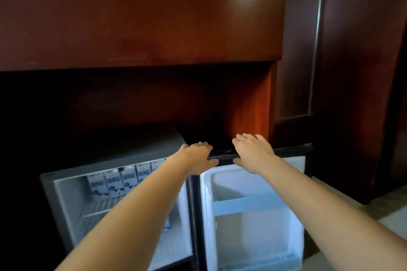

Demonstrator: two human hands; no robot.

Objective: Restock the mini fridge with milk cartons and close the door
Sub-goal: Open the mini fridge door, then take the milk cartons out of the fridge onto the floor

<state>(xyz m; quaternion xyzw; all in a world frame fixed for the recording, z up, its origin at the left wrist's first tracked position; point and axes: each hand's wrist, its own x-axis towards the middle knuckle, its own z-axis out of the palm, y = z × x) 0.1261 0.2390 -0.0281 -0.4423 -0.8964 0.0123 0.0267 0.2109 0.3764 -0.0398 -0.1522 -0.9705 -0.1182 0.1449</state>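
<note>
Dark reddish wood panelling (141, 17) fills the upper part of the view, and one mini fridge (132, 149) sits in the shadowed recess beneath it. Its single door (253, 233) stands swung open to the right, showing its white inner lining. Both of the person's bare arms reach forward to the black top edge of that door. The left hand (199, 158) is at the hinge end, where the door meets the fridge body. Its fingers curl over the top edge and its thumb lies on the near side, so it grips the door. The right hand (253, 152) rests further along the same edge, with its fingers spread and fairly straight over the top, holding nothing. Inside the fridge, five milk cartons (113, 181) can be counted standing upright side by side in one row at the back of a white wire shelf (99, 207). The left forearm crosses the right end of that row, so any more there cannot be told. A corner of one further carton (167, 224) shows lower down, just under the forearm. The door lining carries two pale blue rails, an upper one (246, 204) and one at the bottom (275, 258). A strip of light floor (392, 215) shows at the right.
</note>
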